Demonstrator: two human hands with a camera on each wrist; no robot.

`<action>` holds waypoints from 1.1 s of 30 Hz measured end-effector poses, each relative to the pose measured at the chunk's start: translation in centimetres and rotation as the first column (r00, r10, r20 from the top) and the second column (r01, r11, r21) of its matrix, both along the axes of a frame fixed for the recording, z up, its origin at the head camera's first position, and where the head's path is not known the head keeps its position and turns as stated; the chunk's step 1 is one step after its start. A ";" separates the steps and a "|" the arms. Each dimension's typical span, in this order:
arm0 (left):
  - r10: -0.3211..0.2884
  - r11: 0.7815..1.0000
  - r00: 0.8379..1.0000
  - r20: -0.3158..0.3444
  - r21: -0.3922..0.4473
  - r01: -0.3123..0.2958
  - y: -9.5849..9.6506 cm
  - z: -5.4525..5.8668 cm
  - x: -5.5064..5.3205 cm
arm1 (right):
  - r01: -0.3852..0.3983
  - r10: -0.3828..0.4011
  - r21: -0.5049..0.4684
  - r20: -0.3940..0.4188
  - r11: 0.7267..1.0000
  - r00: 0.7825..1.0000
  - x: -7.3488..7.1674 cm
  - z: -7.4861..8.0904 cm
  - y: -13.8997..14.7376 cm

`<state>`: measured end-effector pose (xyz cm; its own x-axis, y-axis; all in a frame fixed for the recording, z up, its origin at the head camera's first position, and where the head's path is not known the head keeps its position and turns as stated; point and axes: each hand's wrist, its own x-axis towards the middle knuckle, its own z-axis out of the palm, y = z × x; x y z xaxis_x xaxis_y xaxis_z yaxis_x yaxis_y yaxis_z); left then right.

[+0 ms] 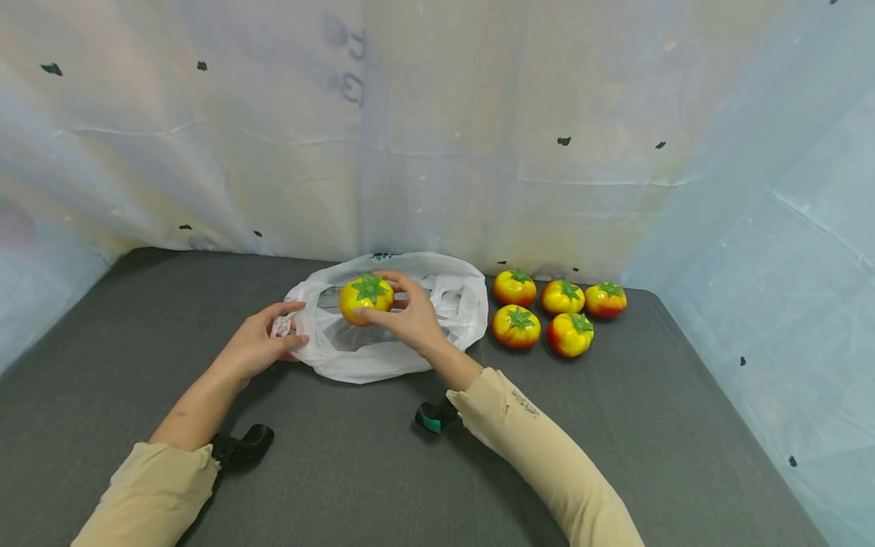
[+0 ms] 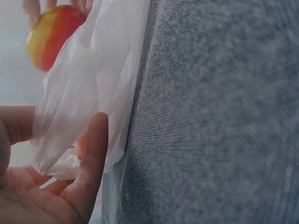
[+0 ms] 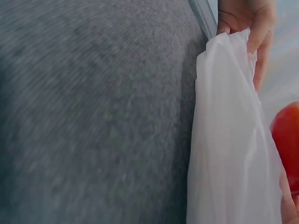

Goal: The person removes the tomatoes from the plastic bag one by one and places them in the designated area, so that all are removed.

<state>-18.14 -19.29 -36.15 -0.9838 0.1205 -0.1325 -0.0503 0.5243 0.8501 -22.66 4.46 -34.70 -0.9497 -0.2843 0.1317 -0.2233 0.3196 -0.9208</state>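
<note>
A white plastic bag (image 1: 369, 366) lies on the dark grey table with its mouth spread open. My left hand (image 1: 254, 346) holds the bag's left end between thumb and fingers. Over the opening, my right hand (image 1: 415, 323) grips a yellow-and-red tomato (image 1: 354, 301) with a green star-shaped top. From the left wrist, the tomato (image 2: 46, 39) appears just above the bag's edge, and the bag film (image 2: 112, 60) stands up between thumb and fingers. In the right wrist view, the bag's side (image 3: 224, 121) partly hides the tomato (image 3: 288, 135). What lies inside the bag is mostly hidden.
Right of the bag, several similar tomatoes (image 1: 517, 327) sit in two rows on the table (image 1: 342, 471). Pale sheeting (image 1: 444, 152) hangs behind the table and along both sides. A black wrist mount (image 1: 242, 448) is on the left forearm.
</note>
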 end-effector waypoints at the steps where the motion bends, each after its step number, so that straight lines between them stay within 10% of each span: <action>1: 0.002 1.000 1.000 0.002 -0.001 -0.002 0.0 0.0 0.0 | -0.003 0.003 0.000 0.008 1.000 1.000 0.0 0.0 0.2; 33: -0.006 1.000 1.000 0.000 0.011 0.006 0.0 -0.3 0.0 | -0.057 0.057 -0.002 0.005 0.998 0.998 1.4 1.6 5.9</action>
<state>-18.10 -19.29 -36.41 -0.9832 0.1275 -0.1308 -0.0471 0.5151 0.8558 -21.22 10.36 -33.06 -0.9326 -0.3375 0.1280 -0.2369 0.3047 -0.9225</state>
